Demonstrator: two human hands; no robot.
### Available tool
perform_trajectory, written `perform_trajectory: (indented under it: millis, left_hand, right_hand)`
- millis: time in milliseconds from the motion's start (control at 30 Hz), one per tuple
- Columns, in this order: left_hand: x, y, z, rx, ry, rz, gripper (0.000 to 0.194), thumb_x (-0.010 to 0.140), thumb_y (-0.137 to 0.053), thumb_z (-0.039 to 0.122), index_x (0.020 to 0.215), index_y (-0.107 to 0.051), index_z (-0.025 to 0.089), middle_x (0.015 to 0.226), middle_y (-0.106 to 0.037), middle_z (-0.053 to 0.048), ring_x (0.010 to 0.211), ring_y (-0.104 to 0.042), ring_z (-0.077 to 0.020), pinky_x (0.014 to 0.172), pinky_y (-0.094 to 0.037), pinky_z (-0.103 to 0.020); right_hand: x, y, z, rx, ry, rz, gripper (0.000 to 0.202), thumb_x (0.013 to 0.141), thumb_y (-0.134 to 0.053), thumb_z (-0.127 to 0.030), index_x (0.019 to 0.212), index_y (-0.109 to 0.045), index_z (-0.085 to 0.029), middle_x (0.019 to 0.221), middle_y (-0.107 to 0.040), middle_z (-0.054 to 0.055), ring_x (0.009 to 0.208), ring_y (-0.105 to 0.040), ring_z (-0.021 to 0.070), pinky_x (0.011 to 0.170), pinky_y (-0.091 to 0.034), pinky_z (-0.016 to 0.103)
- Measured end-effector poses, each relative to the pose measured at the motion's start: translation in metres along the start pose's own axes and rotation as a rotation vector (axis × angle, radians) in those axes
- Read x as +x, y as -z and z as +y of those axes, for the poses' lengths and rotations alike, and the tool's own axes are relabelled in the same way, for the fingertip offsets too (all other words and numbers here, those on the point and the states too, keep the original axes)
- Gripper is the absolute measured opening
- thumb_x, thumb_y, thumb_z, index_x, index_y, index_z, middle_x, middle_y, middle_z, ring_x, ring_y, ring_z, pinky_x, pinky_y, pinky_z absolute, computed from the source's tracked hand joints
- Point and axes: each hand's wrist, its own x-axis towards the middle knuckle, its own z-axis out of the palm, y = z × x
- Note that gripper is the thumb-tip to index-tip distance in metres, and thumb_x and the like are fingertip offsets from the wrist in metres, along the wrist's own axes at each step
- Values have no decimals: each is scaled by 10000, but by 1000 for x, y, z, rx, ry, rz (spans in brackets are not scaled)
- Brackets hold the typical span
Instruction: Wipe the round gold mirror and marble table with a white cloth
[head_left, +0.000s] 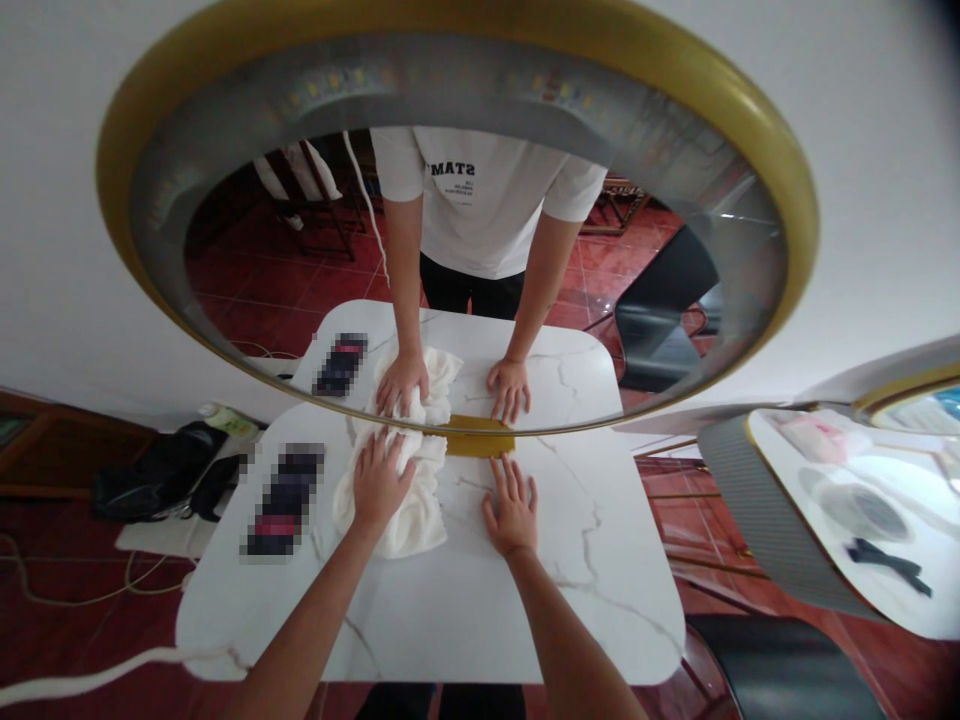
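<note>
My left hand [379, 480] presses on a bunched white cloth [416, 510], its fingers curled over the folds and the thumb against the fabric. The cloth lies crumpled on a white marbled tabletop [465, 620]. To its right, my right hand [512, 507] rests palm down on the table with fingers spread and nothing in it. Just past those fingertips is a gold plate-like piece [480, 443] under the mirror. Both hands and the cloth show again in the large gold-rimmed mirror [806, 215].
A pixelated dark object [285, 500] lies on the table's left side. A white cable [97, 680] reaches the front left edge. At right stand a black chair [780, 665] and another white table [892, 590]. A black bag [154, 470] sits at left.
</note>
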Motion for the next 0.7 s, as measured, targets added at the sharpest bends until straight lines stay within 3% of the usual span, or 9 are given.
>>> perform_trajectory:
  millis: [167, 433, 700]
  left_hand:
    - [-7, -2, 9, -21, 27, 13, 489, 853, -500, 354, 1321, -490, 214, 1410, -428, -108, 1318, -340, -329, 1053, -303, -477]
    - [-26, -5, 39, -19, 48, 8, 505, 842, -518, 360, 1329, -485, 229, 1407, -430, -104, 1331, -307, -345, 1053, -297, -505]
    - [-38, -6, 81, -102, -83, -63, 493, 823, -549, 350, 1305, -509, 250, 1419, -431, -74, 1337, -311, -320, 1077, -286, -480]
  right_hand:
    - [0, 0, 0, -5, -1, 0, 669, 889, -357, -310, 1479, -43, -287, 1548, -136, -18, 1417, -116, 193, 1142, -74, 455]
    - [0, -3, 1, -19, -2, 0, 671, 886, -355, -316, 1480, -45, -285, 1549, -116, -27, 1417, -115, 190, 1140, -80, 445]
    - [-1, -5, 3, -15, 20, -1, 696, 848, -386, -311, 1481, -98, -275, 1550, -92, -42, 1421, -89, 185, 1147, -51, 439]
